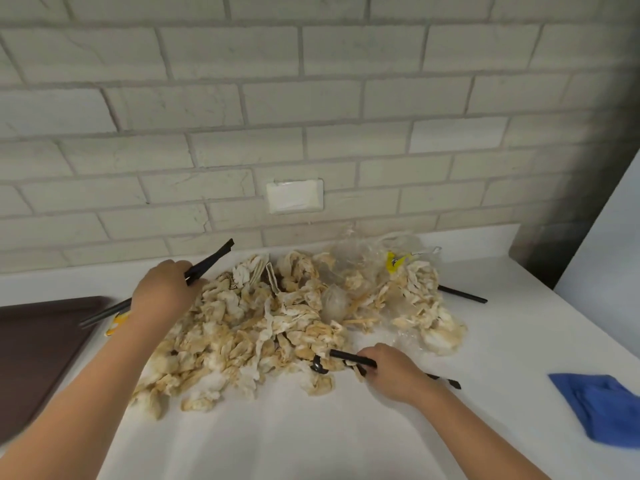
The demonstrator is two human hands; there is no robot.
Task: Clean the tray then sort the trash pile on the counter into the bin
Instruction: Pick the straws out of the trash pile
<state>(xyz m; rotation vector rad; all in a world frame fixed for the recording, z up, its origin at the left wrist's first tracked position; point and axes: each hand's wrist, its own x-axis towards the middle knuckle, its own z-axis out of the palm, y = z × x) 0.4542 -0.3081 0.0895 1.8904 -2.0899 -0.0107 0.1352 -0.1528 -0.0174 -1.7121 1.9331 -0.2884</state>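
A pile of crumpled, stained paper napkins (263,327) lies on the white counter (311,427), mixed with clear plastic wrap (360,261) and a yellow scrap (394,262). My left hand (162,292) grips a bundle of black plastic sticks (211,259) over the pile's left edge. At the pile's front edge my right hand (394,370) grips black plastic cutlery (349,357). One more black stick (462,294) lies at the pile's right side. The brown tray (31,358) sits at the left edge of the view. No bin is in view.
A blue cloth (602,407) lies at the counter's right. A brick-patterned wall with a white outlet cover (294,196) stands behind the pile. A white panel (609,258) closes off the right end of the counter.
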